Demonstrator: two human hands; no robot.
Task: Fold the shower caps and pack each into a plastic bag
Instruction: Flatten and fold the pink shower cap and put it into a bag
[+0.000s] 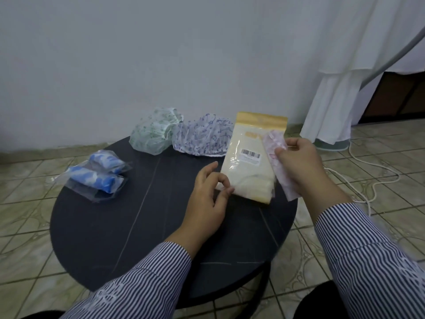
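Note:
On the round black table (128, 226) my right hand (299, 164) grips a folded pink shower cap (274, 146), held upright just right of a yellow-topped pack of plastic bags (250, 157). My left hand (209, 194) pinches the lower left corner of that pack. At the table's far side lie two unfolded caps, a green patterned cap (154, 134) and a purple patterned cap (204, 137). On the left edge sit two clear bags holding folded blue caps (99, 176).
A white cloth (333, 93) hangs over a stand at the right, with a white cable (377, 180) trailing on the tiled floor (27, 194). A pale wall runs behind the table. The near half of the table top is bare.

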